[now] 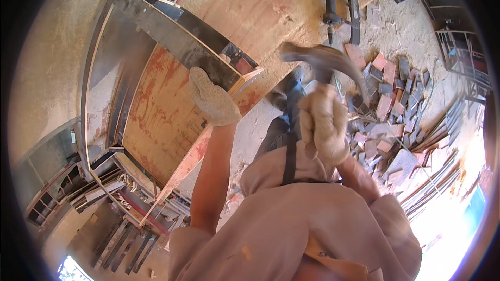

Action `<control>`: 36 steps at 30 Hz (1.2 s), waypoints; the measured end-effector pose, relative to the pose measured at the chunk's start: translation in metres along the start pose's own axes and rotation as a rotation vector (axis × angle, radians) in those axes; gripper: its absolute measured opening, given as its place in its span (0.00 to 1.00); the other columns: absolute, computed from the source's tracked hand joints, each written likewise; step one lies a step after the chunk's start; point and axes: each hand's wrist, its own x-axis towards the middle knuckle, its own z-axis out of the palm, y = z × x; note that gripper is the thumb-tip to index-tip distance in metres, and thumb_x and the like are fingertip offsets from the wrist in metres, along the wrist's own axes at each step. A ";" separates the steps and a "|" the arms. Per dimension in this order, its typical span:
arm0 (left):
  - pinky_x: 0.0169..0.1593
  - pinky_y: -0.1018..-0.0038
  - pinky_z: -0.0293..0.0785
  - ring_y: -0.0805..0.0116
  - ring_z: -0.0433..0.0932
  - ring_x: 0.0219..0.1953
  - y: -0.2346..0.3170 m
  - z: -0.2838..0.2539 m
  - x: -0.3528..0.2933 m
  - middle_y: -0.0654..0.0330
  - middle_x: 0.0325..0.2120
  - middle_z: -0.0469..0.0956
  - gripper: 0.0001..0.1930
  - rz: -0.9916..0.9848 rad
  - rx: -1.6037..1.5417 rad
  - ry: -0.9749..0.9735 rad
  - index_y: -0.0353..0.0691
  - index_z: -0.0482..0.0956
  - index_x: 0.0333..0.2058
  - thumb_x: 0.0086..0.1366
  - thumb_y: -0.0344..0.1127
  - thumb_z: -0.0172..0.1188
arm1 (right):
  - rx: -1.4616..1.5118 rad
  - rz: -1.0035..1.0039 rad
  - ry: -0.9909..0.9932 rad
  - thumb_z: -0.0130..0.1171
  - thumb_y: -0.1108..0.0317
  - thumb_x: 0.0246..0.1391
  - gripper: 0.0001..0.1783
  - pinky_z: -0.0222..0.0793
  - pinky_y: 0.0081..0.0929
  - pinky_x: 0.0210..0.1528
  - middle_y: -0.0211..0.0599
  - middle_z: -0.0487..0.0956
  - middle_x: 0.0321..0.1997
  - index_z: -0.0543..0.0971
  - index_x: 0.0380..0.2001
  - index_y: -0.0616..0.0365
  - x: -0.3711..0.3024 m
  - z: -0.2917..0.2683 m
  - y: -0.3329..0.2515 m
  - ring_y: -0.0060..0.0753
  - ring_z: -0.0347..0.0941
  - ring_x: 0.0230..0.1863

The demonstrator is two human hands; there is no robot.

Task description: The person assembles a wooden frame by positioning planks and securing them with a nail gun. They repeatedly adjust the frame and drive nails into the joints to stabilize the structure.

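Observation:
A claw hammer (323, 57) with a dark metal head is in my right hand (325, 125), raised in front of my body. That hand wears a pale knit glove and is closed around the handle. My left hand (211, 96), gloved the same way, grips the dark wooden board (179, 39) near its right end. A bit of glove shows past the board's far edge. The board forms one side of a large wooden frame with pale cut edges. A reddish-tan panel (161, 109) lies inside the frame.
Beyond the hammer, a black nail gun (333, 0) lies on a reddish panel. To the right is a heap of wood offcuts (390, 88), with long thin strips (437, 161) beside it. Stacked timber (125, 244) stands at lower left. A metal rack (463, 57) is at far right.

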 end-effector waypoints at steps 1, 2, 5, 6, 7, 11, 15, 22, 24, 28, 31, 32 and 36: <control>0.46 0.71 0.78 0.66 0.80 0.41 -0.002 0.000 0.001 0.56 0.40 0.81 0.20 0.000 -0.003 0.000 0.34 0.75 0.50 0.79 0.47 0.45 | 0.089 -0.085 0.068 0.39 0.41 0.74 0.32 0.56 0.16 0.12 0.30 0.71 0.17 0.74 0.39 0.63 -0.011 0.000 0.011 0.17 0.61 0.10; 0.48 0.70 0.78 0.65 0.81 0.42 -0.004 -0.001 0.002 0.55 0.41 0.82 0.20 -0.001 -0.005 0.001 0.34 0.74 0.51 0.79 0.47 0.45 | 0.030 -0.039 0.024 0.40 0.41 0.73 0.32 0.56 0.17 0.11 0.30 0.71 0.17 0.74 0.39 0.63 -0.007 -0.002 0.011 0.17 0.61 0.10; 0.49 0.69 0.80 0.64 0.82 0.42 -0.022 -0.024 0.019 0.53 0.43 0.82 0.21 0.197 0.214 -0.012 0.34 0.73 0.53 0.79 0.49 0.45 | -0.142 0.115 -0.099 0.43 0.42 0.73 0.30 0.56 0.19 0.11 0.28 0.70 0.17 0.75 0.38 0.63 0.019 -0.007 0.007 0.18 0.61 0.10; 0.49 0.69 0.79 0.64 0.81 0.42 -0.020 -0.020 0.016 0.53 0.43 0.81 0.22 0.130 0.113 -0.021 0.34 0.73 0.53 0.79 0.49 0.45 | -0.202 0.167 -0.139 0.45 0.43 0.73 0.29 0.56 0.19 0.11 0.28 0.70 0.17 0.75 0.38 0.63 0.029 -0.009 0.007 0.18 0.61 0.10; 0.50 0.70 0.78 0.65 0.81 0.43 -0.018 -0.014 0.013 0.53 0.44 0.81 0.22 0.064 0.013 -0.030 0.33 0.73 0.54 0.79 0.49 0.44 | -0.262 0.220 -0.179 0.46 0.43 0.73 0.29 0.57 0.20 0.11 0.28 0.70 0.17 0.76 0.38 0.63 0.033 -0.007 0.005 0.18 0.61 0.10; 0.54 0.70 0.74 0.66 0.76 0.49 -0.012 -0.007 0.009 0.53 0.49 0.77 0.24 -0.009 -0.052 -0.087 0.31 0.72 0.55 0.79 0.50 0.45 | 0.223 -0.117 0.129 0.47 0.38 0.70 0.33 0.55 0.21 0.10 0.27 0.70 0.17 0.76 0.33 0.63 0.012 0.016 0.007 0.17 0.61 0.09; 0.56 0.71 0.71 0.67 0.73 0.52 -0.031 -0.020 0.021 0.55 0.52 0.74 0.25 0.067 -0.033 -0.007 0.29 0.72 0.56 0.79 0.50 0.46 | -0.296 0.330 -0.113 0.46 0.42 0.72 0.29 0.57 0.22 0.11 0.25 0.68 0.15 0.77 0.31 0.59 0.034 -0.001 0.021 0.17 0.61 0.11; 0.64 0.72 0.65 0.65 0.70 0.59 -0.056 -0.040 0.029 0.55 0.59 0.71 0.29 0.070 -0.001 -0.003 0.28 0.68 0.63 0.79 0.50 0.47 | -0.170 -0.069 -0.027 0.47 0.38 0.70 0.32 0.54 0.21 0.13 0.27 0.68 0.16 0.75 0.33 0.60 0.017 0.016 0.040 0.17 0.60 0.11; 0.66 0.72 0.64 0.65 0.69 0.61 -0.056 -0.040 0.032 0.54 0.62 0.70 0.30 0.036 -0.077 0.036 0.28 0.66 0.65 0.79 0.51 0.48 | -0.110 0.371 -0.175 0.46 0.38 0.71 0.32 0.55 0.22 0.13 0.26 0.69 0.16 0.75 0.33 0.60 0.026 0.001 0.030 0.18 0.60 0.12; 0.65 0.71 0.67 0.65 0.71 0.61 -0.055 -0.033 0.027 0.53 0.61 0.71 0.29 0.010 -0.117 0.088 0.30 0.67 0.65 0.79 0.51 0.48 | -0.165 0.039 -0.072 0.46 0.38 0.70 0.30 0.57 0.23 0.13 0.25 0.67 0.17 0.75 0.33 0.57 0.025 -0.010 0.010 0.18 0.60 0.12; 0.61 0.70 0.72 0.64 0.75 0.57 -0.040 -0.021 0.021 0.52 0.57 0.74 0.28 -0.011 -0.156 0.046 0.31 0.69 0.63 0.79 0.51 0.47 | -0.233 -0.006 -0.094 0.47 0.39 0.70 0.29 0.59 0.22 0.15 0.25 0.67 0.18 0.74 0.33 0.57 0.035 -0.004 0.050 0.17 0.62 0.14; 0.59 0.70 0.74 0.63 0.77 0.54 -0.031 -0.016 0.018 0.51 0.55 0.76 0.27 -0.029 -0.192 -0.014 0.31 0.70 0.61 0.79 0.51 0.47 | -0.263 0.060 -0.124 0.47 0.39 0.70 0.29 0.60 0.22 0.16 0.25 0.67 0.18 0.73 0.33 0.57 0.043 -0.003 0.061 0.17 0.62 0.15; 0.49 0.67 0.82 0.61 0.83 0.43 -0.020 -0.018 0.011 0.52 0.45 0.81 0.25 0.000 -0.169 0.007 0.33 0.73 0.55 0.78 0.53 0.47 | -0.112 0.345 -0.203 0.51 0.47 0.72 0.24 0.61 0.18 0.21 0.23 0.69 0.19 0.75 0.34 0.59 0.040 -0.021 0.000 0.13 0.64 0.21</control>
